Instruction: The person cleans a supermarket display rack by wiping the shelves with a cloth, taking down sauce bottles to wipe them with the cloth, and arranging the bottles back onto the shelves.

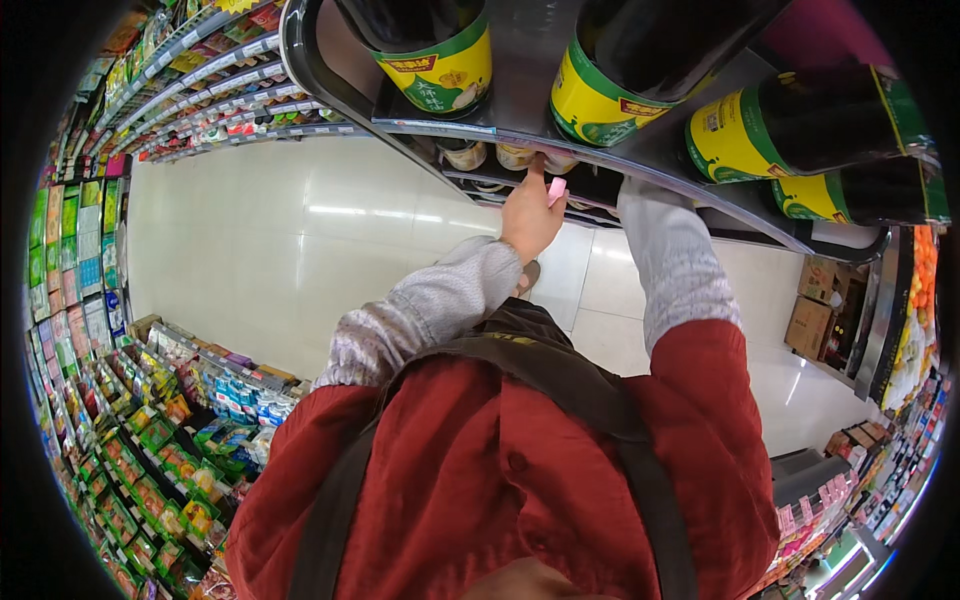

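My left hand (531, 214) is at the front of a lower shelf. A small pink object (556, 192) shows between its thumb and fingers; what it is I cannot tell. The index finger reaches up to the shelf edge, by a jar with a pale label (514, 157). Another such jar (465, 156) stands to its left. My right hand is hidden beneath the upper shelf (517, 133); only its grey sleeve cover (667, 247) shows. Large dark bottles with yellow and green labels stand on that upper shelf, among them a left bottle (439, 75) and a middle bottle (607, 97).
More dark bottles (739, 139) are at the right end of the shelf. Stocked store shelving (202, 82) runs along the far left. Packaged goods (165, 465) fill a display behind on the left. Cardboard boxes (808, 326) sit at the right. Pale floor tiles (225, 247) lie between.
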`<state>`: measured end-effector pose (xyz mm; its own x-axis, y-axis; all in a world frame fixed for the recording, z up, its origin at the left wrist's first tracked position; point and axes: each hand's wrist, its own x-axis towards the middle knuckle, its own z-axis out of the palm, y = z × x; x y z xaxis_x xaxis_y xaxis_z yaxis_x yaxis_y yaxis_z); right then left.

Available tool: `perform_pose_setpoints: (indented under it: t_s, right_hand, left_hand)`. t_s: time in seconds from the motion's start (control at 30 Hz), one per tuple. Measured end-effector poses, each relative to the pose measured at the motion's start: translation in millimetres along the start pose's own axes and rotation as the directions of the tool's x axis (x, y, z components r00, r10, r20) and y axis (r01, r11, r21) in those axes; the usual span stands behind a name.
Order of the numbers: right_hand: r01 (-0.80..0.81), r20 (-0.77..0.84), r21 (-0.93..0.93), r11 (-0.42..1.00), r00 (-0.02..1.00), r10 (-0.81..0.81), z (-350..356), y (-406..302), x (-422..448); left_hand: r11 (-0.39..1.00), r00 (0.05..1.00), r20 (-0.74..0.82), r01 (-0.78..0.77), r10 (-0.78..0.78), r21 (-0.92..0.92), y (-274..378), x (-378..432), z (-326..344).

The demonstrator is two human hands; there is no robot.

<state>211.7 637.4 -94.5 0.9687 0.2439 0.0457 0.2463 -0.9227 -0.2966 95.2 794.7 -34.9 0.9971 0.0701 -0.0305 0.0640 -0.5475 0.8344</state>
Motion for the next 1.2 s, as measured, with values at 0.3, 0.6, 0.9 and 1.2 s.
perform_pose_setpoints:
  t_s: [0.3, 0.6, 0.9, 1.2]
  right_hand:
    - [-0.084, 0.239, -0.012, 0.996, 0.967, 0.084, -44, 8, -55]
    - [0.031, 0.261, -0.128, 0.991, 0.965, 0.004, -53, -1, -65]
    - [0.059, 0.201, -0.056, 0.997, 0.978, -0.046, -52, 1, -69]
    - [0.012, 0.255, -0.263, 0.965, 0.965, 0.058, -52, 8, -72]
  left_hand:
    - [0.978, 0.987, -0.098, -0.109, 0.127, 0.178, -4, 23, 30]
    - [0.977, 0.986, -0.141, -0.059, 0.090, 0.206, 5, 51, 48]
    - [0.989, 0.974, -0.174, -0.141, 0.148, 0.051, 10, 57, 42]
    - [0.969, 0.949, -0.216, -0.244, 0.229, -0.047, -19, 65, 63]
